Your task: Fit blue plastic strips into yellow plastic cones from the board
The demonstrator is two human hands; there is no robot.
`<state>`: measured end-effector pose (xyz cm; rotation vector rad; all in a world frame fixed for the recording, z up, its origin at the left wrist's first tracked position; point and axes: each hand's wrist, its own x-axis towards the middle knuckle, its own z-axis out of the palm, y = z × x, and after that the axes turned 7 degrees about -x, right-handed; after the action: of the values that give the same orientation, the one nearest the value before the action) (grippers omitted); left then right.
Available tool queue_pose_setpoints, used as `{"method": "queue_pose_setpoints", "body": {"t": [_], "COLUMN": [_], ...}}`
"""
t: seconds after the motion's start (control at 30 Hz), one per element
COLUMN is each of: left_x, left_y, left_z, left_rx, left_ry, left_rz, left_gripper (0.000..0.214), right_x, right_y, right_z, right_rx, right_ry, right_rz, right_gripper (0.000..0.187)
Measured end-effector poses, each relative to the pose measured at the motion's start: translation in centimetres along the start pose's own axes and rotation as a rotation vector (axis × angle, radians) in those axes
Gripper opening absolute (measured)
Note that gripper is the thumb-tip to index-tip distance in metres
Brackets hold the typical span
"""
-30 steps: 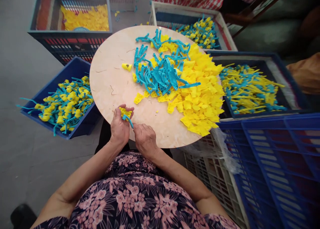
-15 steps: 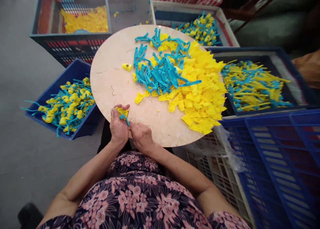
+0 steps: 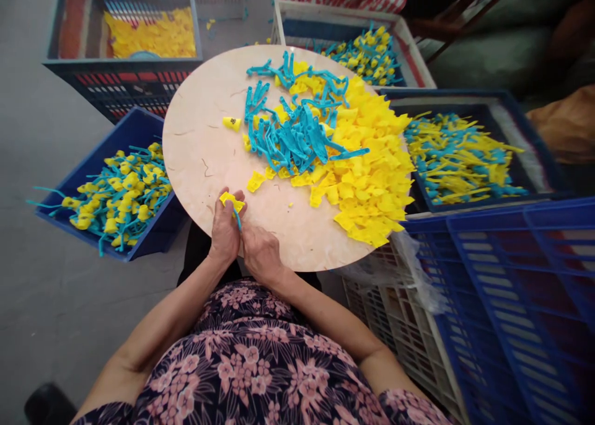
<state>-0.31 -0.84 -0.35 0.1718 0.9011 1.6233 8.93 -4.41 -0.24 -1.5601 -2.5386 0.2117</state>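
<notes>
My left hand (image 3: 224,232) is closed around a small yellow plastic piece (image 3: 231,200) at the near edge of the round wooden board (image 3: 204,140). My right hand (image 3: 260,254) sits right beside it, fingers pinched on a thin blue plastic strip (image 3: 237,219) that runs into the yellow piece. Farther out on the board lies a tangle of blue strips (image 3: 297,134) on top of a broad heap of yellow pieces (image 3: 372,171).
A blue bin (image 3: 116,183) of joined yellow-and-blue parts stands at my left. More crates with similar parts (image 3: 458,158) (image 3: 367,53) stand at the right and back, one with yellow pieces (image 3: 149,35) back left. A large blue crate (image 3: 520,301) is at the near right.
Both hands have drawn closer together at the board's edge, and the blue strip now shows less length outside the yellow piece. The view shifted slightly.
</notes>
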Motion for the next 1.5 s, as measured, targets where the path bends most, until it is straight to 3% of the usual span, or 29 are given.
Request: {"method": "queue_pose_setpoints", "body": {"t": [0.1, 0.2, 0.3, 0.63, 0.87, 1.07, 1.27, 1.4, 1.5], "left_x": [-0.1, -0.1, 0.0, 0.5, 0.3, -0.2, 0.0, 0.2, 0.3], "left_y": [0.0, 0.0, -0.3, -1.1, -0.6, -0.4, -0.3, 0.1, 0.2], "left_z": [-0.3, -0.6, -0.7, -1.1, -0.6, -0.7, -0.3, -0.3, -0.3], "left_rx": [0.044, 0.049, 0.045, -0.006, 0.016, 0.022, 0.109, -0.009, -0.049], "left_ry": [-0.019, -0.081, -0.117, -0.023, -0.069, -0.059, -0.035, -0.096, -0.053], "left_rz": [-0.042, -0.083, -0.119, -0.155, -0.127, -0.124, -0.072, -0.179, -0.233], "left_gripper": [0.056, 0.062, 0.059, 0.031, 0.027, 0.039, 0.043, 0.028, 0.020], "right_x": [-0.3, -0.7, -1.1, -0.5, 0.5, 0.3, 0.2, 0.2, 0.3], "right_y": [-0.1, 0.4, 1.0, 1.1, 1.1, 1.8, 1.0, 1.1, 1.7], "right_z": [0.8, 1.4, 1.7, 0.0, -1.5, -2.8, -2.4, -1.8, -1.8], "right_rx": [0.014, 0.026, 0.020, 0.114, 0.185, 0.272, 0.292, 0.335, 0.398], "right_ry": [-0.007, 0.019, 0.040, -0.011, -0.049, -0.058, -0.091, -0.125, -0.120], "right_rz": [0.007, 0.023, 0.032, 0.064, 0.138, 0.167, 0.140, 0.137, 0.126], "right_gripper": [0.043, 0.039, 0.034, 0.038, 0.048, 0.032, 0.032, 0.028, 0.027]}}
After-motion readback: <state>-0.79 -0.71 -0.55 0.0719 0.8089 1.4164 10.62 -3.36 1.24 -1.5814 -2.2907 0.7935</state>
